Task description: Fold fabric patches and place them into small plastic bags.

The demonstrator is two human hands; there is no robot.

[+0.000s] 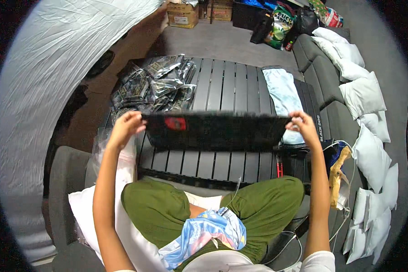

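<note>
A black folded cloth (222, 131) with a red patch near its left end is stretched between my two hands above the table. My left hand (125, 129) pinches its upper left corner. At the upper right corner, my right hand (303, 128) has its fingers closed on the same cloth. Beneath it lies the dark slatted table (213, 165). Beyond my left hand sits a pile of shiny black plastic packets (158, 84). A folded pale blue cloth (283, 93) lies past my right hand. Across my lap rests a light blue patterned cloth (208, 231).
White pillows (365, 93) line the grey sofa (324, 72) on the right. A thin red object (279, 169) is near the table's front edge. A white cable (347, 211) hangs beside a yellow bag (337, 174). Cardboard boxes (182, 15) stand at the back.
</note>
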